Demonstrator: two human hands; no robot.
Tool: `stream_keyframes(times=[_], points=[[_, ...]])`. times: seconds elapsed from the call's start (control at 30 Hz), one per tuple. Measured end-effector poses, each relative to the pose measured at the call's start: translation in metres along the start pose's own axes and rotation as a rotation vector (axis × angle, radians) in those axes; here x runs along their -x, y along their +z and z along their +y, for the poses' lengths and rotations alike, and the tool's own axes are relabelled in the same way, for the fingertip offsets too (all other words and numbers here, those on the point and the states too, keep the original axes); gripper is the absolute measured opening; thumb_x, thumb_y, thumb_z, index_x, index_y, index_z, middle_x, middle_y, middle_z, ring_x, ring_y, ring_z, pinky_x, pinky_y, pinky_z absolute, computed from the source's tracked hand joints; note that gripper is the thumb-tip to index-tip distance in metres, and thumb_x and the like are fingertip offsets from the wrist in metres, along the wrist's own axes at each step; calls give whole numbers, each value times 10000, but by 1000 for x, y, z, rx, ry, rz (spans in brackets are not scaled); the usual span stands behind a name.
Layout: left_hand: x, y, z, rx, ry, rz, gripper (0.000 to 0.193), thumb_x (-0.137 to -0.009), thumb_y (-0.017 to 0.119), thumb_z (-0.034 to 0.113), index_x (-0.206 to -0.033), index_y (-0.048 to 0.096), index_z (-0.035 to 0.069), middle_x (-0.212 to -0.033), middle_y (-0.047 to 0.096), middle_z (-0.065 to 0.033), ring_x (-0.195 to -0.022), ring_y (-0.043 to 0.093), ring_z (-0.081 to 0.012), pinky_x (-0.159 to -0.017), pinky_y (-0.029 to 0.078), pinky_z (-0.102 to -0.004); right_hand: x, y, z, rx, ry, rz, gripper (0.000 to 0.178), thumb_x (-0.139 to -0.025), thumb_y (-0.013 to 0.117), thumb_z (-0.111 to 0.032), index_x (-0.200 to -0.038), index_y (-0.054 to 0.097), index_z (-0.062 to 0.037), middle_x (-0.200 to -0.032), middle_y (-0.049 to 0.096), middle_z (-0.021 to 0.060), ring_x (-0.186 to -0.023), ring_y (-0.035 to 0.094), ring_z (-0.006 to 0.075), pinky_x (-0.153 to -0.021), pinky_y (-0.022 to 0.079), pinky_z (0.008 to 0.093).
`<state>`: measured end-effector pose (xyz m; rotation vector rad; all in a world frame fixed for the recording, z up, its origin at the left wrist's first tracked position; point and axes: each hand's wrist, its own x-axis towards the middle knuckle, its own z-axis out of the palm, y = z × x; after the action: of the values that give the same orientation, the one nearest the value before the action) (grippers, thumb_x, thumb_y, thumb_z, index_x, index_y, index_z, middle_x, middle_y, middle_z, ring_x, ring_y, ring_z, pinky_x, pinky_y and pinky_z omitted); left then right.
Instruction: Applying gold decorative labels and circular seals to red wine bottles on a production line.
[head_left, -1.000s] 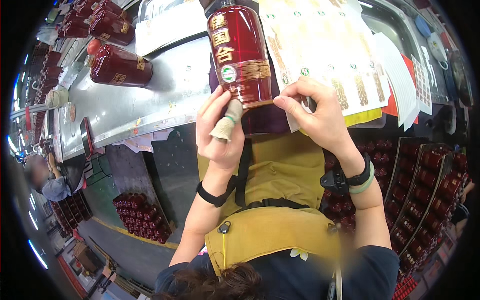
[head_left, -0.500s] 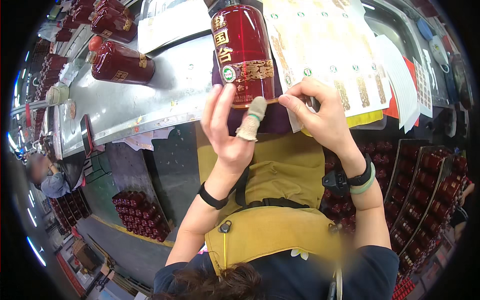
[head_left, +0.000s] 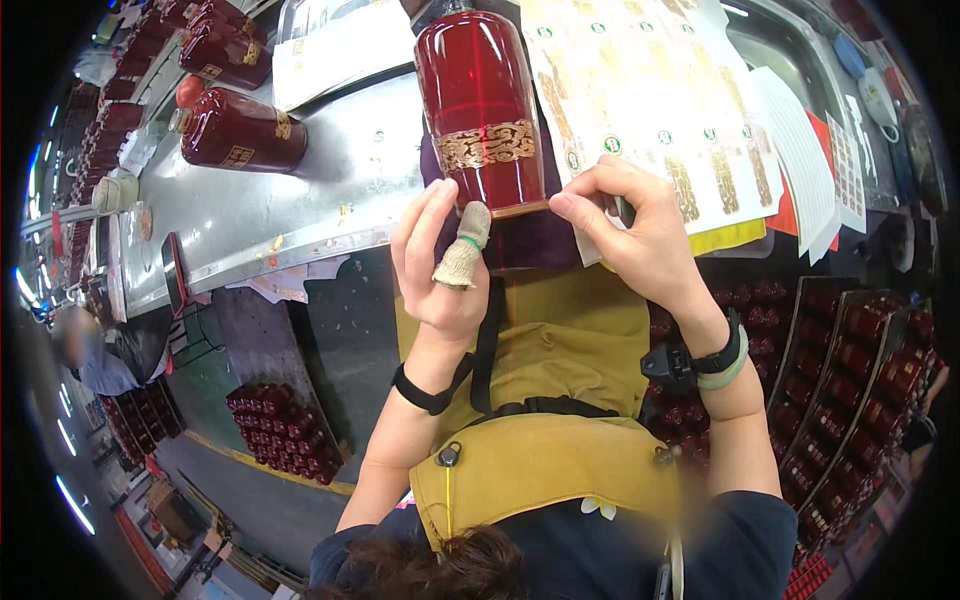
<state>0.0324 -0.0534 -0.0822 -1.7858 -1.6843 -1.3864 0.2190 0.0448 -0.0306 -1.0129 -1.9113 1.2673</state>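
A dark red glass bottle [head_left: 480, 95] lies on its side on a dark purple cloth [head_left: 432, 165], its base toward me. A gold patterned band [head_left: 487, 146] crosses its upper face. My left hand [head_left: 440, 260] is at the left corner of the base, fingers stretched out and apart. A beige knitted finger cover [head_left: 465, 250] sheathes its thumb, which rests against the base. At the base's right corner, my right hand [head_left: 635, 225] has thumb and forefinger pinched together. Something small and dark shows among its curled fingers; what it holds is unclear.
Sheets of gold and green stickers [head_left: 650, 110] lie right of the bottle. Another red bottle [head_left: 243, 130] lies on the metal table [head_left: 340, 195] at left. A phone-like dark slab [head_left: 174, 268] stands at the table edge. Stacked red bottles [head_left: 285, 430] fill the floor areas.
The bottle has rolled about its long axis: gold lettering and a round green-white sticker have turned out of sight. My left hand has shifted slightly left; my right barely moved.
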Motion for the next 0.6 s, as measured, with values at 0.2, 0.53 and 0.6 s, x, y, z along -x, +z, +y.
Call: stream_keyframes(times=[0.2, 0.53, 0.6], points=[[-10, 2, 15, -17, 18, 2, 339, -813, 762, -140, -1138, 731, -51, -1362, 613, -181, -1261, 600, -379, -1040, 534, -454, -1, 1, 0, 6, 30, 0, 161, -905, 794, -146, -885, 749, 7, -751, 630, 69, -608, 509, 134, -578, 405, 311], [-3, 2, -1, 142, -119, 43, 392, -798, 789, -160, -1175, 706, -91, -1197, 725, -175, -1100, 708, -328, -944, 594, -391, -1, 2, -1, -13, -16, 3, 170, -898, 806, -149, -874, 747, 8, -759, 643, 71, -616, 528, 143, -585, 420, 308], [-2, 2, 0, 80, -59, 25, 420, -794, 792, -159, -1198, 698, -96, -1234, 710, -176, -1141, 684, -330, -984, 575, -398, -1, 2, 0, -17, -13, 5, 173, -899, 806, -151, -871, 746, 9, -759, 645, 72, -615, 527, 143, -585, 420, 308]])
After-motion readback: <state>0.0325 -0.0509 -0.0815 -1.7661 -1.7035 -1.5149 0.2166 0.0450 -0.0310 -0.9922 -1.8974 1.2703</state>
